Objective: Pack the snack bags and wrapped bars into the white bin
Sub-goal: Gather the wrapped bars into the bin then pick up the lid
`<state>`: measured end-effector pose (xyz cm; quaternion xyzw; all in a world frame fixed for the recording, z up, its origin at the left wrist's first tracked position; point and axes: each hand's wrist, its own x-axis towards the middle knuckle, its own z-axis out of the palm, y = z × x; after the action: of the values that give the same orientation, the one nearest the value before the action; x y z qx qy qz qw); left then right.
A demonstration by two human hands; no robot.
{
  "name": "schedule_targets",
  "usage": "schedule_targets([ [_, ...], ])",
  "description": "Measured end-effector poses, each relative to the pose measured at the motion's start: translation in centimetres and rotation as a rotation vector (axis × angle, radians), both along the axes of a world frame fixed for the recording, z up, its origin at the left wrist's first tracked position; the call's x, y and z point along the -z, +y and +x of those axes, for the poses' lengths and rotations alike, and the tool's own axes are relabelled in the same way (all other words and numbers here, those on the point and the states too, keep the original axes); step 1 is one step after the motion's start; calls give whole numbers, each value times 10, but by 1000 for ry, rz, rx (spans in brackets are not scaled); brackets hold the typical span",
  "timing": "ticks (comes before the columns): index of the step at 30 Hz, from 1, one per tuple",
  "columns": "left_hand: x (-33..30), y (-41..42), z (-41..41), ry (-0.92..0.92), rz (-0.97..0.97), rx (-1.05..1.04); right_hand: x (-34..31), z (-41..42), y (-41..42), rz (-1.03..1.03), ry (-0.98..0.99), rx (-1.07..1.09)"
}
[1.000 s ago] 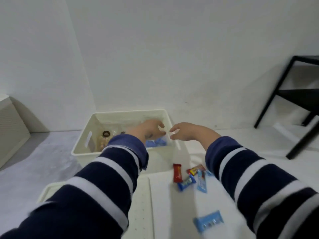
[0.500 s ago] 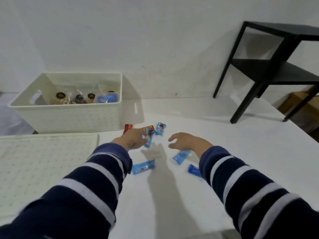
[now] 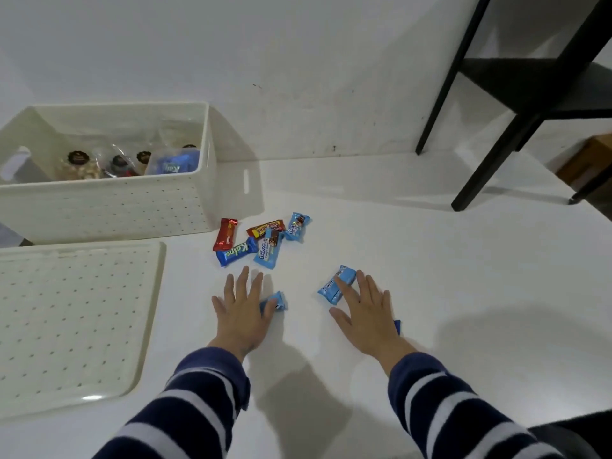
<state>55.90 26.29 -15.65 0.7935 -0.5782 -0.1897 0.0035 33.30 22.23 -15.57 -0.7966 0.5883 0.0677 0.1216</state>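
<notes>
Both hands lie flat, fingers spread, mid-frame: left hand (image 3: 241, 313) over a blue bar (image 3: 275, 301), right hand (image 3: 366, 311) touching a glossy bar (image 3: 334, 284); perforated white bin (image 3: 109, 207) upper left.

Dim, cool even light, soft shadows beneath both arms, wide-angle bending at edges, slightly soft focus

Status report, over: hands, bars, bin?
Left hand flat on blue bar; right hand on light-blue bar. Five bars loose beside white bin. Nothing blocking.
</notes>
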Motion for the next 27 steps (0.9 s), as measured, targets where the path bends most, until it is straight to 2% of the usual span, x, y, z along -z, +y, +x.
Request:
schedule_targets([
  [9, 7, -36, 26, -16, -104, -14, 6, 63, -39, -46, -145, -127],
  [15, -5, -85, 59, 6, -190, 100, -5, 105, -89, -48, -202, -185],
  [21, 0, -126, 79, -3, -109, 109, -1, 126, -123, -30, -116, -239],
  [23, 2, -124, 79, -31, -59, 128, 0, 125, -123, -9, -96, -273],
  [27, 4, -98, 75, -85, -86, 145, 0, 112, -112, -28, -73, -276],
])
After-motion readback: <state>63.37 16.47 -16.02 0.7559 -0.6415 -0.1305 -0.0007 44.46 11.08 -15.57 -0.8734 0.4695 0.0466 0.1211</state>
